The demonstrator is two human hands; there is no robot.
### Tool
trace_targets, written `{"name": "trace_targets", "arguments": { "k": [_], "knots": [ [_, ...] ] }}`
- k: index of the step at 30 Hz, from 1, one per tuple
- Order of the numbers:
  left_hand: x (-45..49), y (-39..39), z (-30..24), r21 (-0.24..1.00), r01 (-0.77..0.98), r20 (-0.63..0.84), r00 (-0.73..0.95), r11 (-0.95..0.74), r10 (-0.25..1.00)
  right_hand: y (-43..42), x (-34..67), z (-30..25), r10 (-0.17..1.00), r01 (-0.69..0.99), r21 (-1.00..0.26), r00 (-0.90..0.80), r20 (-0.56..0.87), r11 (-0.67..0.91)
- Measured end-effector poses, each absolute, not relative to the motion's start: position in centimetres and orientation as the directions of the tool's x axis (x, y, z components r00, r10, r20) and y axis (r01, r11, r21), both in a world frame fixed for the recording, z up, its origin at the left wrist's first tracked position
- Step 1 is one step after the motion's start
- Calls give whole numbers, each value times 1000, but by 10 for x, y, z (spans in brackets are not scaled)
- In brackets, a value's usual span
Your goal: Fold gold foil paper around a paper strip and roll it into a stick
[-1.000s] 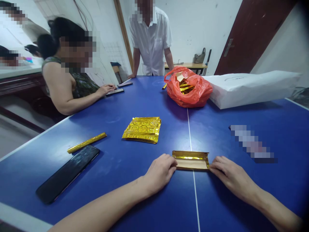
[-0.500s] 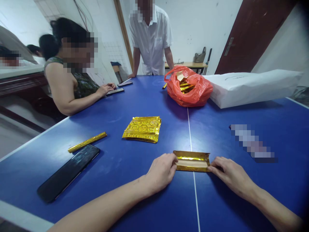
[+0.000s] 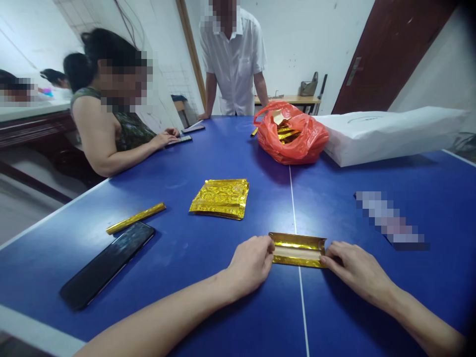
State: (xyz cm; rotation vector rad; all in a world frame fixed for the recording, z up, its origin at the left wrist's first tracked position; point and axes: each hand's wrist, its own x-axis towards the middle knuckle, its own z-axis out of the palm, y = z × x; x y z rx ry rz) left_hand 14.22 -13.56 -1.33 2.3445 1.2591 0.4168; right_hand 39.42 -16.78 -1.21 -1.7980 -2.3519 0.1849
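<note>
A gold foil sheet [image 3: 297, 249], partly folded into a narrow strip with its pale inner side showing, lies on the blue table [image 3: 208, 153] close in front of me. My left hand [image 3: 250, 265] pinches the strip's left end with curled fingers. My right hand [image 3: 353, 270] pinches its right end. A flat stack of gold foil sheets [image 3: 220, 198] rests a little farther out, to the left. One rolled gold foil stick [image 3: 136, 218] lies at the left beside a black phone [image 3: 108, 264].
An orange plastic bag [image 3: 292, 133] holding gold foil pieces and a long white paper bag [image 3: 386, 134] sit at the far side. One person sits at the left with a hand on a phone [image 3: 178, 140]; another stands at the far end.
The near edge of the gold sheet has been folded upward, so the strip is narrower and less of the pale inner side shows. Both hands stay at its ends.
</note>
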Motion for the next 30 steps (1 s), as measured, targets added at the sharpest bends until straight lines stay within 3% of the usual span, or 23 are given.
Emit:
{"name": "trace_targets", "arguments": {
  "k": [9,22,25,30],
  "knots": [
    [145,-136,-11,461,734,41,543,-498,839,-170,392,-18,962,956,-142,-236,137,255],
    [145,-144,-15,5,673,194,725,-739,661,-177,384,-22,887,935,111,-354,297,336],
    [144,-145,-16,-37,611,219,777,-791,590,-179,383,-23,847,900,148,-436,304,410],
    [142,-146,-16,-58,533,217,832,-844,511,-181,384,-23,809,858,106,-511,290,503]
  ]
}}
